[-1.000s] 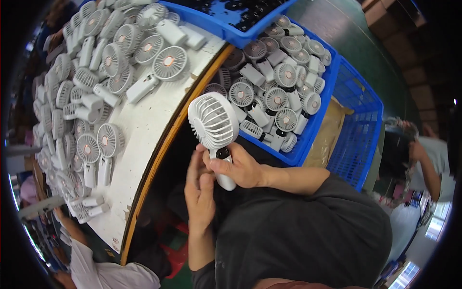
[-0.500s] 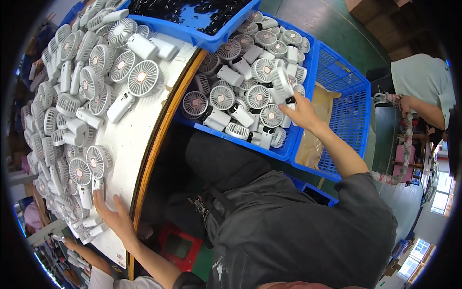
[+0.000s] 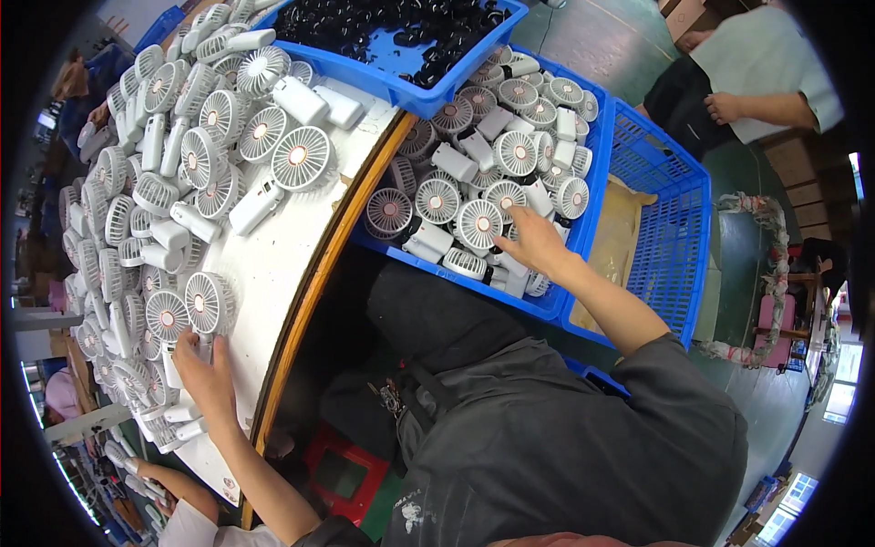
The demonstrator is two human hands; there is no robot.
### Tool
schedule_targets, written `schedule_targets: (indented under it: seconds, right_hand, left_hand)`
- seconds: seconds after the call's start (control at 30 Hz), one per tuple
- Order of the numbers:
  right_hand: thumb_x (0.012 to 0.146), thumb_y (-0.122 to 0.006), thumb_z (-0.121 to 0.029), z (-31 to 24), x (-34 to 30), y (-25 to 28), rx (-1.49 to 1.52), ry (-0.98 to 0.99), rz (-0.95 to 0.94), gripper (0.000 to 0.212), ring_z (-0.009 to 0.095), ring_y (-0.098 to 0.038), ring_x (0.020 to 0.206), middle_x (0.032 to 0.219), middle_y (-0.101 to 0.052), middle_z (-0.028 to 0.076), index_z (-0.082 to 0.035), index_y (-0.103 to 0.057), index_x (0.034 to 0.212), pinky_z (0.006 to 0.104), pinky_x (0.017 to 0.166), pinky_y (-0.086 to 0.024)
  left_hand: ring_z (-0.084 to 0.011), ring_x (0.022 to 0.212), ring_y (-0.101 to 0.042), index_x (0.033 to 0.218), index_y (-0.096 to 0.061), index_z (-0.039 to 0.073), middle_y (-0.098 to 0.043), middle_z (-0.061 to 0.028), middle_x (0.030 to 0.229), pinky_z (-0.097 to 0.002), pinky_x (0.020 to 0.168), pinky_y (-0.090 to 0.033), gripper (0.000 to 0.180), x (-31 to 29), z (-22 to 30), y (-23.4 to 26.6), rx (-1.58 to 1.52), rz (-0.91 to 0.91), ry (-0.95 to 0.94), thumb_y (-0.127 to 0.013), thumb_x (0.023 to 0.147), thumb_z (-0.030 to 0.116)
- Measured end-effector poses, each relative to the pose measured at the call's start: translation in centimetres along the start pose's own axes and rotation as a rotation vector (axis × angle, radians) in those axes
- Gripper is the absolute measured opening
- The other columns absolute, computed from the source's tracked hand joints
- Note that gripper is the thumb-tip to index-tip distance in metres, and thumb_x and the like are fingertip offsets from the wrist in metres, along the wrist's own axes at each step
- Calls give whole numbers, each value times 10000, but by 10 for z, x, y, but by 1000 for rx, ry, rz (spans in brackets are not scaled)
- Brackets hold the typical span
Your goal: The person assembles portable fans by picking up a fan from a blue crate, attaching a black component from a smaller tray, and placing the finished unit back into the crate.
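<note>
My left hand point(image 3: 206, 372) is closed round the handle of a white handheld fan point(image 3: 210, 304), its round grille facing up at the edge of a large heap of such fans on the table. Fingers cover most of that handle. My right hand point(image 3: 540, 242) is over a blue crate full of the same fans. Its thumb and fingers hold another handheld fan point(image 3: 479, 223) by the side near its grille, low against the others. Many fans in the crate show black parts at the handle end. A single fan point(image 3: 303, 159) lies face up beside the heap.
A blue tray point(image 3: 401, 89) of small black parts rests at the table's far end. Right of the full crate stands a blue lattice crate point(image 3: 674, 246) with brown sheet inside. A co-worker point(image 3: 766, 73) is at the far right; another person's arm shows lower left. A red stool point(image 3: 342, 474) stands below.
My right hand has lowered its fan into the crate, moving left. My left hand has moved up to a fan and closed on its handle. The co-worker has shifted farther away.
</note>
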State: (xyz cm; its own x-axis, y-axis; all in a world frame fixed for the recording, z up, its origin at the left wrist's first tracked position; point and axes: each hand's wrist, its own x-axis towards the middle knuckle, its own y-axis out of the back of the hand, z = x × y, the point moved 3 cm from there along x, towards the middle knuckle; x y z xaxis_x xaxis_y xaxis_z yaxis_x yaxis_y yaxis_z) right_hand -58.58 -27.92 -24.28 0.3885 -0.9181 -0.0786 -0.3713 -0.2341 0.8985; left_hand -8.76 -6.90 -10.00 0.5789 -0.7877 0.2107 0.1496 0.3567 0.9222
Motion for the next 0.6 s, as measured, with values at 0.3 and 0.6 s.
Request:
schedule_targets:
  seconds: [0.3,0.6]
  right_hand:
    - [853,-702,-274,-52,-13,11,202,88,129,401,363,-651,909,1018,-654,188,11,-618,1122,456,824,-526]
    - [888,-737,-272,-236,-72,-13,1024,482,-587,560,236,-654,881,1084,-633,179,22,-503,1303,336,751,-545]
  left_hand:
    - [-282,1087,-584,1367,-430,-58,-591,-206,1184,-367,992,-430,651,-2,21,14,-133,-163,192,-718,809,116]
    - [-222,880,-646,1350,-386,-41,-618,-156,1028,-366,810,-560,696,-115,134,-58,-1638,-11,313,-789,829,184]
